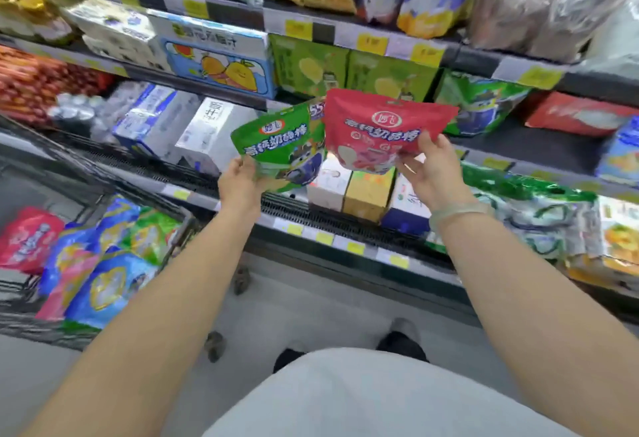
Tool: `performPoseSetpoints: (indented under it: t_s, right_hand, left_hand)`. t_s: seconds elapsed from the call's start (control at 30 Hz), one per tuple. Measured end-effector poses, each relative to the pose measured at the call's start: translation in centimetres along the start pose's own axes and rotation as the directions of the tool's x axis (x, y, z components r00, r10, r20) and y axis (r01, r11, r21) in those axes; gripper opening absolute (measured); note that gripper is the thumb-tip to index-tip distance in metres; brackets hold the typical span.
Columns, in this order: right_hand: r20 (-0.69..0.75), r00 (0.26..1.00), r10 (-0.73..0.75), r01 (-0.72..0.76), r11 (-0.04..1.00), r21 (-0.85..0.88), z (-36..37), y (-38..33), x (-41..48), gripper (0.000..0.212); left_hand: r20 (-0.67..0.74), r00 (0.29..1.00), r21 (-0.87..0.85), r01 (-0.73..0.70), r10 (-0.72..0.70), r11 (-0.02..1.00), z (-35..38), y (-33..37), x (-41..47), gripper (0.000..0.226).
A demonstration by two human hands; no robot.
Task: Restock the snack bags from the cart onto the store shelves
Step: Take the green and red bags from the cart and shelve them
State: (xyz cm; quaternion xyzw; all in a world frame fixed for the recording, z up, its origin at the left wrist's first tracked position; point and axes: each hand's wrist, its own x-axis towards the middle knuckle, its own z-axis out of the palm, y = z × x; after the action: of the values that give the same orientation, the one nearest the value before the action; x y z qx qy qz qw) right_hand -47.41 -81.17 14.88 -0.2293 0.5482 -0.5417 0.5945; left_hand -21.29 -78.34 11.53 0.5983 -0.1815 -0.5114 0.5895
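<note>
Pale clothing [363, 398] fills the bottom of the view, with two dark shoes [403, 343] on the grey floor just beyond it, and both bare forearms reach forward from there toward the shelves. At the end of them, the left hand [238, 184] is closed around the lower corner of a green bag [280, 146], fingers wrapped at its bottom edge. The right hand [432, 173], a pale bangle [460, 211] on its wrist, pinches the lower right of a red bag [383, 128], thumb in front and fingers behind. Both bags are upright with their printed fronts toward the person, side by side and slightly overlapping, in the air in front of the middle shelf [539, 144]; held like this, the labels can probably be read and matched to a slot. Similar green bags [480, 101] lie on that shelf to the right, next to a bare dark stretch, which looks like the likely destination. To the left stands the cart [183, 225], with more bags [103, 263] in red, blue and green piled inside, so much of the restocking seems left to do
</note>
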Motion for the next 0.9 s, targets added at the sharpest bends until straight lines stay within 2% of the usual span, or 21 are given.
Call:
performPoseSetpoints:
  t_s: [0.13, 0.23, 0.47, 0.7, 0.8, 0.9]
  right_hand:
    - [-0.067, 0.998, -0.009, 0.013, 0.998, 0.061, -7.8, -3.0, 1.5, 0.017]
    - [-0.114, 0.993, -0.023, 0.032, 0.996, 0.082, -13.6, -4.8, 2.7, 0.016]
    - [-0.213, 0.977, -0.002, 0.037, 0.986, 0.161, -24.5, -6.6, 3.8, 0.015]
    - [-0.256, 0.964, 0.068, -0.001, 0.967, 0.255, -28.3, -6.5, 5.9, 0.010]
    - [-0.249, 0.967, 0.060, 0.004, 0.968, 0.250, -28.4, -6.5, 7.2, 0.008]
    - [-0.225, 0.973, 0.047, 0.007, 0.972, 0.234, -27.5, -6.8, 8.7, 0.010]
  left_hand:
    - [0.101, 0.995, 0.081, -0.003, -0.006, 0.997, 7.7, -2.7, -1.2, 0.030]
    - [0.122, 0.993, 0.131, -0.007, -0.009, 0.991, 13.5, -5.1, -2.3, 0.034]
    - [0.177, 0.983, 0.125, 0.030, -0.052, 0.992, 24.7, -9.4, -4.5, 0.027]
    - [0.281, 0.958, 0.113, 0.025, -0.056, 0.993, 31.1, -10.5, -3.2, 0.029]
    - [0.263, 0.961, 0.096, 0.057, -0.080, 0.994, 33.1, -11.1, -1.6, 0.028]
    - [0.228, 0.969, 0.004, 0.096, -0.094, 0.995, 34.7, -11.1, -0.4, 0.025]
